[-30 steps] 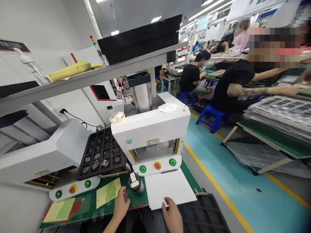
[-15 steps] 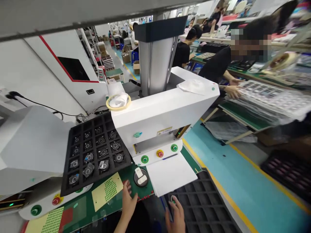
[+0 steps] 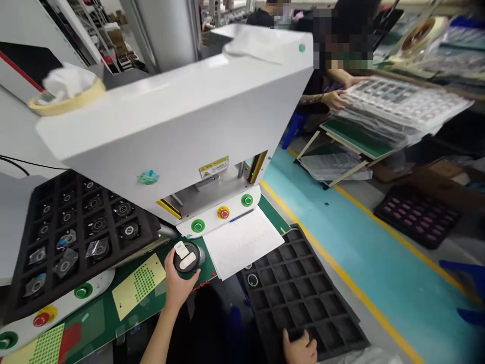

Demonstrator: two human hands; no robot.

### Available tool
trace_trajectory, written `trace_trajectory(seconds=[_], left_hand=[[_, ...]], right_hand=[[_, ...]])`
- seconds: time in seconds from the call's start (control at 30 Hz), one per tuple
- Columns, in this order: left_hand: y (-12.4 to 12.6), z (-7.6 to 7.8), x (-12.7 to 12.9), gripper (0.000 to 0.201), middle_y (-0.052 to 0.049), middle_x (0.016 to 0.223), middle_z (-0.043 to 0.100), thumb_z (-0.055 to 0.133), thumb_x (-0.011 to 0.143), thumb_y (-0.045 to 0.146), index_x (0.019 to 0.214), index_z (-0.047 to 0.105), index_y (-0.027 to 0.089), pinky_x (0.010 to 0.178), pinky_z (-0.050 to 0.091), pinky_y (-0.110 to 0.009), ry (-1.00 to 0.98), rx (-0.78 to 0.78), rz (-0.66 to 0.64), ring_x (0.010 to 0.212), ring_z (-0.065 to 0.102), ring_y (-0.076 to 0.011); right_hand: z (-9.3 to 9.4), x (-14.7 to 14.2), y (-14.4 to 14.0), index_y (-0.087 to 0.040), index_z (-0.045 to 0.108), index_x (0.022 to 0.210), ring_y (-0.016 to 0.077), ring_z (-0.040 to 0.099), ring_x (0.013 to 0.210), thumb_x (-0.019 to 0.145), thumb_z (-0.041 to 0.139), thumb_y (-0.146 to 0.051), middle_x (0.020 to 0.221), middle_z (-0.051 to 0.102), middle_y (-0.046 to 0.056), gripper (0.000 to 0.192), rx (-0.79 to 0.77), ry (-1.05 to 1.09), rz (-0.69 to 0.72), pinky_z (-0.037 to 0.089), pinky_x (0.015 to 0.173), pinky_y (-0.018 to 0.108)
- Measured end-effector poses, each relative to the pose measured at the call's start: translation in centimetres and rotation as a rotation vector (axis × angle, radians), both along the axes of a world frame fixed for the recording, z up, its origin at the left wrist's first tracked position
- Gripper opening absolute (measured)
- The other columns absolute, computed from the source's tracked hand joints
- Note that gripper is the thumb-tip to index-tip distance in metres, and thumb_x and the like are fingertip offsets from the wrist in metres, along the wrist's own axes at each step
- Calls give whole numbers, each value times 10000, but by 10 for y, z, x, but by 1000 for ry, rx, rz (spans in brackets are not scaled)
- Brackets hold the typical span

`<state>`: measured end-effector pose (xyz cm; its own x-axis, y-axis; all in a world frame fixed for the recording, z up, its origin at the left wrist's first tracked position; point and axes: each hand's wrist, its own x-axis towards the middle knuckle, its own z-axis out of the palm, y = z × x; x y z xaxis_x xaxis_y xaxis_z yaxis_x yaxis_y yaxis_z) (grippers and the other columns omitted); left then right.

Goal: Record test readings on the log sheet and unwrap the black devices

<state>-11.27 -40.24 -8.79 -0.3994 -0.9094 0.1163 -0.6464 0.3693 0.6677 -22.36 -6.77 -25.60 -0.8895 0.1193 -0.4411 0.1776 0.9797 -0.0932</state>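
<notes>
My left hand (image 3: 176, 283) grips a round black fixture (image 3: 186, 257) with two white tabs on top, standing on the green bench (image 3: 113, 316) in front of the white press machine (image 3: 178, 121). My right hand (image 3: 300, 348) holds the near edge of a black compartment tray (image 3: 299, 288) at the lower right. The tray's cells look bare except for a small ring-shaped part (image 3: 252, 279) near its far left corner. A white sheet (image 3: 242, 241) lies between the fixture and the tray, below the press's green and red buttons (image 3: 223, 213).
A second black tray (image 3: 76, 227) holding several round parts leans at the left. A tape roll (image 3: 66, 101) sits on the press top. Yellow perforated cards (image 3: 138, 283) lie on the bench. Another person's hand (image 3: 335, 98) rests on stacked clear trays (image 3: 405, 103) across the blue aisle.
The view has moved in and down towards the press. My left hand went from the bench edge onto the round fixture. My right hand dropped from the white sheet to the black tray's near edge.
</notes>
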Motion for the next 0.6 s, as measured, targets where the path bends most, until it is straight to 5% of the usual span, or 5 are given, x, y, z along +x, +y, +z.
trace_trajectory(seconds=[0.23, 0.43, 0.6], left_hand=[[-24, 24, -16, 713, -162, 1263, 514, 701, 718, 403, 1338, 437, 171, 981, 478, -506, -301, -184, -231, 1163, 545, -342], [-27, 4, -15, 725, -129, 1208, 587, 713, 692, 462, 1310, 486, 159, 969, 500, -437, -169, -413, -234, 1096, 588, -297], [-2, -8, 3, 871, -113, 1192, 605, 737, 612, 580, 1336, 498, 160, 971, 498, -499, -89, -547, -120, 1039, 613, -313]], right_hand=[[-37, -12, 8, -8, 314, 1435, 452, 338, 1356, 914, 292, -486, 1424, 388, 328, 708, -79, 51, -97, 374, 959, 689], [-62, -12, 12, 42, 330, 1417, 465, 305, 1338, 910, 241, -437, 1417, 382, 332, 704, -29, 131, 7, 308, 949, 747], [-68, -19, 11, 109, 370, 1368, 451, 304, 1321, 894, 245, -372, 1415, 378, 333, 687, 20, 193, 31, 298, 957, 742]])
